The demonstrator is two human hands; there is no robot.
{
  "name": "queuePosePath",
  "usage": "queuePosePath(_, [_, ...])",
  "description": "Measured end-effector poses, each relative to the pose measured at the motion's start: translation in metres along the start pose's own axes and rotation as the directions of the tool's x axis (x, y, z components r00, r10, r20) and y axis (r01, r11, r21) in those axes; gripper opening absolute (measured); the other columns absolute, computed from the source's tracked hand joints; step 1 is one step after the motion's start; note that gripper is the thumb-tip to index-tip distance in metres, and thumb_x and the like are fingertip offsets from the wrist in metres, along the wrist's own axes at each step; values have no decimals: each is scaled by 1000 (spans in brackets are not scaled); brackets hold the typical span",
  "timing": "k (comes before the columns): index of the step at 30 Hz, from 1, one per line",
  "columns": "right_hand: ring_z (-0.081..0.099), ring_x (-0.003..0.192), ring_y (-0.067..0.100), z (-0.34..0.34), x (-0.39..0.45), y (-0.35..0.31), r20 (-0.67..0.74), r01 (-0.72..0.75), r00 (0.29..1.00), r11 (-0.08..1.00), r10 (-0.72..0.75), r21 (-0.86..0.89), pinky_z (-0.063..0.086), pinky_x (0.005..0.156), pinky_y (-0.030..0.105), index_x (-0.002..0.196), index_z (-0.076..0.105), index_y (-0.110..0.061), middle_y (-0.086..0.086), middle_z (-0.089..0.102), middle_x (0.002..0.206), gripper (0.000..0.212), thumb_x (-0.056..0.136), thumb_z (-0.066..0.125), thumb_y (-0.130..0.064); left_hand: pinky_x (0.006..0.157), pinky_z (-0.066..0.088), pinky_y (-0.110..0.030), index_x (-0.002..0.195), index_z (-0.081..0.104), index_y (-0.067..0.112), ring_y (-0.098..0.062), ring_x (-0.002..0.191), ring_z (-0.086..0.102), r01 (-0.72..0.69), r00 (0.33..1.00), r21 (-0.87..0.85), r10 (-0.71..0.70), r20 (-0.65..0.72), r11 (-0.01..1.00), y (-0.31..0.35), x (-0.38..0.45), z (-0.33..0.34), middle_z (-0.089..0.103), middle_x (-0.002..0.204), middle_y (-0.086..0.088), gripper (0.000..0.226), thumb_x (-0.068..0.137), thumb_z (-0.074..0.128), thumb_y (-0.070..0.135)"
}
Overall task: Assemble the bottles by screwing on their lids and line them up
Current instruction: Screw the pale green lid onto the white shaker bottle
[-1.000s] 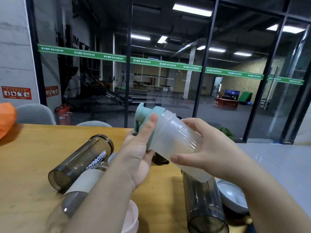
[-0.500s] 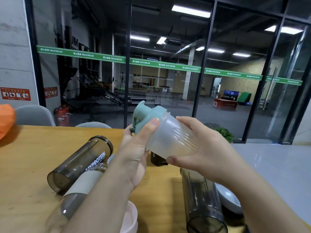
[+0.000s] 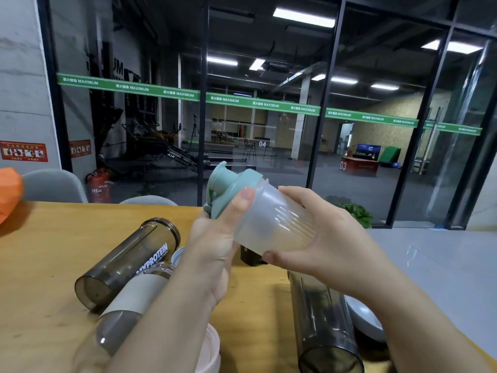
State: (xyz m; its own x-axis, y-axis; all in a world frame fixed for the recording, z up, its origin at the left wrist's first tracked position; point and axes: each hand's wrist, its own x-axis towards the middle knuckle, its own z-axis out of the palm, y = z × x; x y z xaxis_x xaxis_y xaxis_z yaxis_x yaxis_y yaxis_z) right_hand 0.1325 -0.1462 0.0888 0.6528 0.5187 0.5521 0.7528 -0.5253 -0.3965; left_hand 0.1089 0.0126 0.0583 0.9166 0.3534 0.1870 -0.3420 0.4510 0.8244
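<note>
Nearest me: a smoky bottle (image 3: 326,324) and a grey-banded bottle (image 3: 126,305) lie lidless on the wooden table (image 3: 40,265), a MYPROTEIN bottle (image 3: 126,265) just past them. Above these I see both hands up, off the table. Right hand (image 3: 320,238) wraps the frosted bottle (image 3: 271,224), thumb under, fingers over (tilted, mouth up-left). Left hand (image 3: 215,238) grips the teal lid (image 3: 228,189), thumb along its rim; lid sits crooked on the mouth, threads showing. Glass wall (image 3: 269,90) beyond.

Frosted bottle (image 3: 271,224) between both hands, teal lid (image 3: 228,189) askew on its mouth.
</note>
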Motion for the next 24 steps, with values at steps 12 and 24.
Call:
queuePosePath(12, [73, 86, 21, -16, 0, 18, 333, -306, 933, 790, 138, 531, 55, 70, 37, 103, 65, -35, -2, 74, 98, 54, 55, 69, -59, 93, 52, -45, 132, 53, 8, -33, 118, 59, 9, 893, 48, -30, 449, 999, 8, -1, -23, 61, 129, -17, 98, 51, 88, 50])
queuePosePath(24, [71, 79, 13, -5, 4, 20, 312, -285, 941, 803, 130, 523, 52, 63, 24, 97, 69, -28, -3, 73, 91, 41, 71, 61, -57, 83, 56, -50, 132, 50, 10, -32, 109, 65, 43, 921, 143, -94, 378, 989, 4, 2, -24, 66, 122, -14, 98, 48, 90, 39])
